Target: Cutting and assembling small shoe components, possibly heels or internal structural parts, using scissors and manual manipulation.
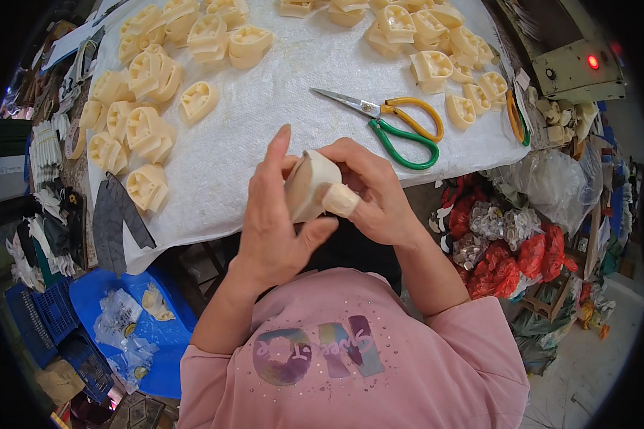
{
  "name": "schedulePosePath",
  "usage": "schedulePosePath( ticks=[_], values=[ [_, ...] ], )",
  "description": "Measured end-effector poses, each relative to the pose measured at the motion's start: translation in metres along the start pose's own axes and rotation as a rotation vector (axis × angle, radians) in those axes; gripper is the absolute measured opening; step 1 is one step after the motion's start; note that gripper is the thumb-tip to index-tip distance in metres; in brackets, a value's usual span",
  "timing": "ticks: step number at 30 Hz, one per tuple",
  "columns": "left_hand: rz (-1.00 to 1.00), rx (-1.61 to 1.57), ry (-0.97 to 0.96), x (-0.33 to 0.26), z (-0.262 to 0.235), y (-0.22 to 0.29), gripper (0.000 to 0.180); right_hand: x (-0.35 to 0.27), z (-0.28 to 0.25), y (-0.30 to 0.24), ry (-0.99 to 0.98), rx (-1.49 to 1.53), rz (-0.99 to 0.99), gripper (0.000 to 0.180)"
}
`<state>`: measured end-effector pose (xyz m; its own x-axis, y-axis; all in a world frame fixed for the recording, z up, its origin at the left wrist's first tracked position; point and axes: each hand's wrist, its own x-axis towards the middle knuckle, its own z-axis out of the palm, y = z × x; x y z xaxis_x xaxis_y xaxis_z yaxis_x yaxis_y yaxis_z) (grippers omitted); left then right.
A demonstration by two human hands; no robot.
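A cream moulded plastic piece (313, 182) is between my hands, above the table's near edge. My right hand (381, 193) grips it from the right, its thumb wrapped in a pale cover and pressed near the piece. Against the opposite side rests my left hand (265, 222), fingers stretched and thumb apart; part of its fingers is hidden behind the piece. Just beyond my right hand lie scissors (376, 111) with one yellow and one green handle, blades slightly parted. A single similar cream piece (199, 102) lies on the white sheet.
Piles of hollow, ribbed cream pieces (150, 132) cover the white-sheeted table (265, 107) at left and far right. Dark flat strips (114, 222) hang at its left corner. A blue bin (168, 357) stands below left. Red bags (494, 268) and a machine (579, 71) are at right.
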<state>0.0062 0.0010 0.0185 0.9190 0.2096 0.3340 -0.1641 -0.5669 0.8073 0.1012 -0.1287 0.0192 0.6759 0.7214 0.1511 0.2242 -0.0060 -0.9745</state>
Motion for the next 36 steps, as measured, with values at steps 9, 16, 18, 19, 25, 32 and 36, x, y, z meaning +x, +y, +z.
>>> schedulePosePath(
  ticks=[9,16,18,19,25,32,36],
  values=[
    [0.028,0.077,0.055,0.006,-0.008,0.010,0.059,0.009,-0.021,0.002,-0.131,0.542,0.427,0.024],
    [0.067,0.099,0.090,0.007,-0.001,0.010,0.059,0.006,-0.009,0.001,-0.016,-0.026,0.104,0.020],
    [0.069,0.181,0.137,0.005,0.001,0.008,0.059,0.004,-0.006,0.001,0.063,0.013,0.130,0.022],
    [0.068,0.183,0.138,0.004,0.002,0.007,0.059,0.002,-0.008,0.002,0.061,0.014,0.129,0.022],
    [0.201,0.350,0.271,0.006,0.015,0.003,0.054,-0.010,-0.005,0.012,-0.058,0.508,0.322,0.028],
    [0.266,0.555,0.367,0.007,0.021,-0.007,0.054,-0.012,0.020,0.012,0.254,0.122,0.068,0.030],
    [0.251,0.590,0.331,0.006,0.017,-0.003,0.056,-0.016,0.024,0.011,0.194,0.447,0.165,0.037]
  ],
)
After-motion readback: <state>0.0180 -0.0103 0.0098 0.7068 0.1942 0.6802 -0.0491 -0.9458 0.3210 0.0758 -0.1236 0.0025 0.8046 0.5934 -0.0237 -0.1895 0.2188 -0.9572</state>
